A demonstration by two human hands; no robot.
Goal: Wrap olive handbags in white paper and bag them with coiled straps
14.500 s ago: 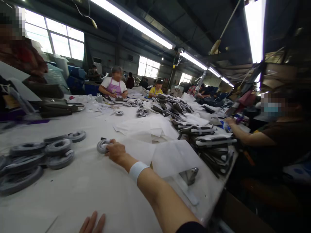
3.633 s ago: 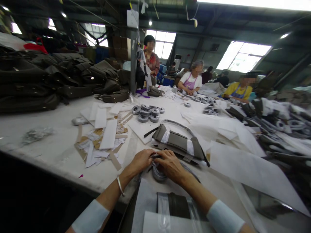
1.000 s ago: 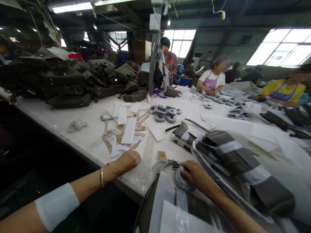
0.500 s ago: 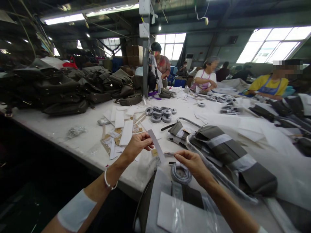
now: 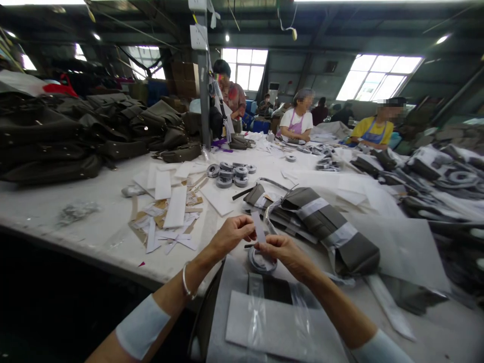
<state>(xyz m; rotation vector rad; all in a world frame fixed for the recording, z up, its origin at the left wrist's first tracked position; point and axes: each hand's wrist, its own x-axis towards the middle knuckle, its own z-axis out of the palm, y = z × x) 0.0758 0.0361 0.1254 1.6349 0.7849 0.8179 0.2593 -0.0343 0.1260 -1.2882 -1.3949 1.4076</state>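
A short white paper strip (image 5: 259,228) stands tilted between my hands. My left hand (image 5: 237,232) pinches its left edge between thumb and fingers. My right hand (image 5: 280,248) is closed at the strip's lower end, with thumb and forefinger on it. Just below lies a coiled grey strap (image 5: 260,263) in plastic wrap, partly covered by the right fingers. Nearest to me is a dark bag (image 5: 206,317) with white sheets over it. A white card (image 5: 238,317) and clear plastic lie on top of that.
White strips and cards (image 5: 176,206) lie scattered at the left, near several wrapped strap coils (image 5: 226,176). Wrapped dark bags (image 5: 321,217) lie to the right. A heap of dark bags (image 5: 75,136) fills the far left. Co-workers (image 5: 297,121) are across the table (image 5: 113,227), beyond a post (image 5: 204,96).
My right hand has come in to the strip's lower end, and the two hands are closer together. The whole view has swung to the right.
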